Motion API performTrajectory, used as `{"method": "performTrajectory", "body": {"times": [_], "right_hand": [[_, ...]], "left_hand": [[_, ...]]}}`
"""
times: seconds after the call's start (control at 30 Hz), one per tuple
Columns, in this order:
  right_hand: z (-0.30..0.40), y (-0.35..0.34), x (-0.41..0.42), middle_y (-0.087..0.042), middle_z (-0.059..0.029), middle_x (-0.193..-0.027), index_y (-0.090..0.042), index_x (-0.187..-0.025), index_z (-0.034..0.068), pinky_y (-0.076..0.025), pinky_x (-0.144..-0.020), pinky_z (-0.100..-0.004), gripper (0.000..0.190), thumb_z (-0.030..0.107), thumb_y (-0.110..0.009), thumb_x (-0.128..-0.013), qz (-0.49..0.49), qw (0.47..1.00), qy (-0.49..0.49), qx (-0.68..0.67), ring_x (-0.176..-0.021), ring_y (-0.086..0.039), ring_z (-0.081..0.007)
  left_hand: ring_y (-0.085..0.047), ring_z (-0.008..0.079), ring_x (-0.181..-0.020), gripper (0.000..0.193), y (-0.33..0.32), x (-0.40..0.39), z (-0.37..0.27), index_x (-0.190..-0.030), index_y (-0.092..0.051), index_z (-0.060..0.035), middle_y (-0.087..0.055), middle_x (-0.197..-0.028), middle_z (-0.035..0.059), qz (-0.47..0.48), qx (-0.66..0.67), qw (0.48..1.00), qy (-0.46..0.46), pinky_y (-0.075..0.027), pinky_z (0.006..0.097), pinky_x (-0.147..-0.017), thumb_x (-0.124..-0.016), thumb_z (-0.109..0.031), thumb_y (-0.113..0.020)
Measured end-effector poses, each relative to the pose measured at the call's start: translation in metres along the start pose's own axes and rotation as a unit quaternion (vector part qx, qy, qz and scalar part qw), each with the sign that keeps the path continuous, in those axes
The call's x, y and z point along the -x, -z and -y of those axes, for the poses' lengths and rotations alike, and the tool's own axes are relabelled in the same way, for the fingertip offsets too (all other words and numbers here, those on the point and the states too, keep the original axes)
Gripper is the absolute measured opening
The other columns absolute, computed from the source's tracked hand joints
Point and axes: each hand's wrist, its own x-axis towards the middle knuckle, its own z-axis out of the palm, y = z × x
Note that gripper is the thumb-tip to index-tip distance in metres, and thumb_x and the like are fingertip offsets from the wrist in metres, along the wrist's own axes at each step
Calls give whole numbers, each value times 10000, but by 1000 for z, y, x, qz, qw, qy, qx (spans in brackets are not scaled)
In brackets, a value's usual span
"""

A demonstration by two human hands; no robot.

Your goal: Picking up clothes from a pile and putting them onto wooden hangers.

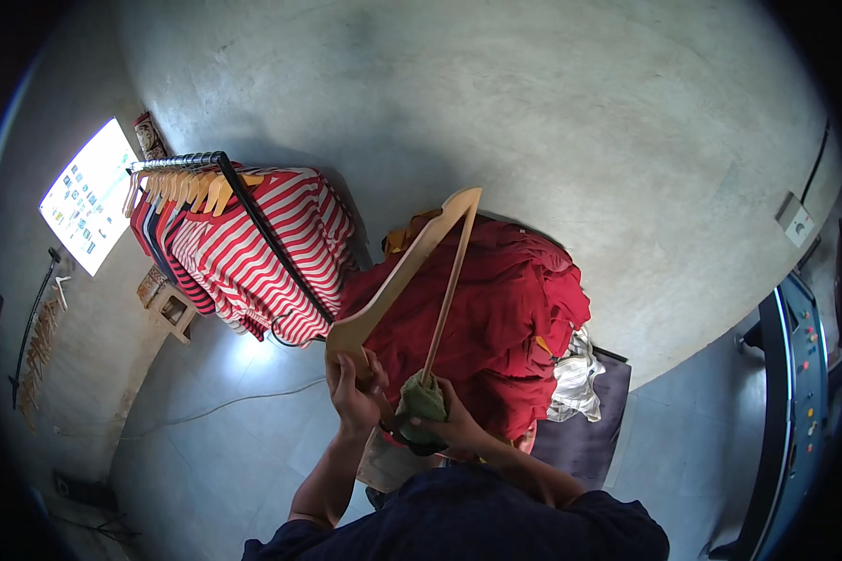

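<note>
A wooden clothes hanger (pixel 393 287) with a thin round crossbar slants upward in front of me. My left hand (pixel 356 393) grips it at the middle bend of its shoulders. In my right hand (pixel 456 424) is a green cloth (pixel 421 407), wrapped around the lower end of the crossbar. The cloth and fingers hide that end of the hanger. Just beyond my hands lies a large heap of red garments (pixel 491 301), with the hanger held over it.
Striped shirts (pixel 274 231) hang from a black garment rack (pixel 252 203) at left. Wooden hangers (pixel 38 350) hang on a wall rail. A cable (pixel 252 398) crosses the tiled floor. White striped cloth (pixel 577 379) lies on a dark mat (pixel 582 449). A table with coloured balls (pixel 807 365) stands right.
</note>
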Motion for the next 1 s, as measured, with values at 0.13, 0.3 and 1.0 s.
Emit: {"method": "performTrajectory", "body": {"times": [0.13,0.3,1.0], "right_hand": [[7,2,-2,-479,-89,-1299,-290,-1404,52,-402,-1037,-334,790,61,-787,-789,-4,997,-11,-74,-1226,-483,-173],[10,8,-4,-477,-86,-1303,-307,-1407,53,-396,-1045,-336,781,90,-791,-795,13,999,-7,-33,-1231,-480,-174],[-2,29,-7,-573,-72,-1199,-428,-1298,83,-437,-988,-311,601,89,-775,-807,43,994,-95,-23,-1154,-532,-154]], "left_hand": [[-386,115,-456,349,-6,1,-4,-1110,-446,-59,-529,-757,78,-9,2,1000,-27,-353,267,-461,-1033,-398,-420],[-387,116,-463,349,-4,4,-4,-1112,-448,-59,-531,-772,82,-2,2,1000,-31,-355,268,-470,-1034,-398,-415],[-438,120,-535,342,8,16,22,-1145,-432,-82,-533,-829,82,5,7,999,-35,-394,272,-507,-1033,-404,-417]]}}
